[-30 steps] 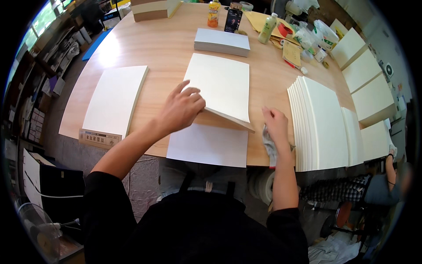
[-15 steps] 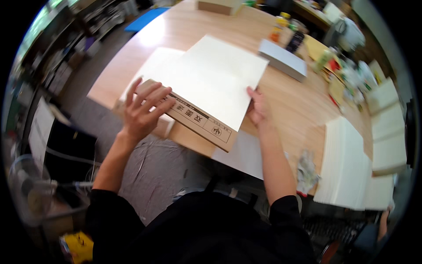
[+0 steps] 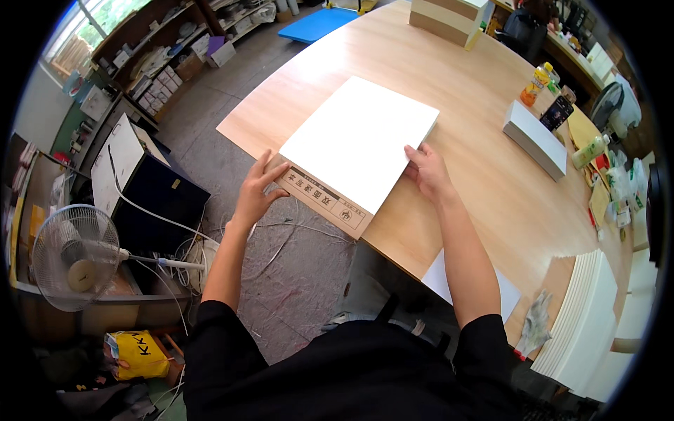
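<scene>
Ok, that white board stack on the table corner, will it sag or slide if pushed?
The white board stack probably stays stiff: its edges look straight though its near end overhangs the wooden table. It likely slides easily on that smooth top. Both hands, left hand and right hand, flank it, suggesting some weight.

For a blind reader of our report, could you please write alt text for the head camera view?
A person's left hand and right hand press the two sides of a flat stack of white sheets lying on a wooden table. A second white stack and bottles stand farther back; a fan is on the left.
</scene>
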A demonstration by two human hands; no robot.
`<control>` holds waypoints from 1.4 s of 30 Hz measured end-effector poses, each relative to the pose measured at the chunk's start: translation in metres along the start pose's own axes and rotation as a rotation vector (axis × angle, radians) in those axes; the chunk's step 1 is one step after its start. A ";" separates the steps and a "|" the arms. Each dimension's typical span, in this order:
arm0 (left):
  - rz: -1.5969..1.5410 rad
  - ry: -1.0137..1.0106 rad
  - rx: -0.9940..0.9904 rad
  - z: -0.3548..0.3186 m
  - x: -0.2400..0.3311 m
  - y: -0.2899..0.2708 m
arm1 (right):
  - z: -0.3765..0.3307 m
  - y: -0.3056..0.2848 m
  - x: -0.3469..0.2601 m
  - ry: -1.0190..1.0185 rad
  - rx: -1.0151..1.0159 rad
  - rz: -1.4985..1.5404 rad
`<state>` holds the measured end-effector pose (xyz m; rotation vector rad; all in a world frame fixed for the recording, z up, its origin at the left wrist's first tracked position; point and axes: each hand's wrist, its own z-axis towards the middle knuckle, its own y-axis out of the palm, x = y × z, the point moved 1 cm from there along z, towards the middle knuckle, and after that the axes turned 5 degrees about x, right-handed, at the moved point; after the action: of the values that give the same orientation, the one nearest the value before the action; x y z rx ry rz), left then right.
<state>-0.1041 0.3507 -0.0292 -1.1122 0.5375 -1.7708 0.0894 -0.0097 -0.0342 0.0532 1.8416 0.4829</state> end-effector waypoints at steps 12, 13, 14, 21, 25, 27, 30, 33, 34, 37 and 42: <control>-0.059 -0.118 -0.082 0.016 -0.010 -0.009 | 0.002 0.001 -0.006 0.077 0.043 -0.040; -0.050 -0.116 -0.081 0.016 -0.008 -0.008 | 0.000 0.001 -0.007 0.070 0.055 -0.032; -0.044 -0.111 -0.080 0.017 -0.006 -0.007 | -0.002 0.002 -0.009 0.061 0.071 -0.023; -0.037 -0.084 -0.096 0.010 -0.011 -0.013 | -0.072 0.011 -0.033 0.025 0.003 -0.962; -0.052 -0.045 -0.162 0.020 -0.011 -0.013 | -0.120 0.047 -0.014 0.216 -0.233 -0.877; -0.073 -0.067 -0.152 0.016 -0.010 -0.011 | -0.126 0.058 -0.004 0.190 -0.215 -0.839; -0.114 -0.109 -0.147 0.015 -0.016 -0.010 | -0.129 0.064 0.017 -0.090 -0.173 -0.990; -0.156 -0.115 -0.140 0.016 -0.019 -0.006 | -0.127 0.066 0.037 -0.320 -0.117 -1.121; -0.144 -0.110 -0.137 0.015 -0.017 -0.005 | -0.128 0.067 0.037 -0.284 -0.103 -1.098; -0.106 -0.098 -0.115 0.014 -0.017 -0.004 | -0.127 0.067 0.041 -0.246 -0.048 -1.015; -0.038 -0.061 -0.132 0.017 -0.026 0.000 | -0.125 0.054 0.032 -0.217 -0.090 -0.961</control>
<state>-0.0858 0.3752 -0.0325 -1.2715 0.6070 -1.7477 -0.0479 0.0110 -0.0138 -0.7757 1.4195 -0.1206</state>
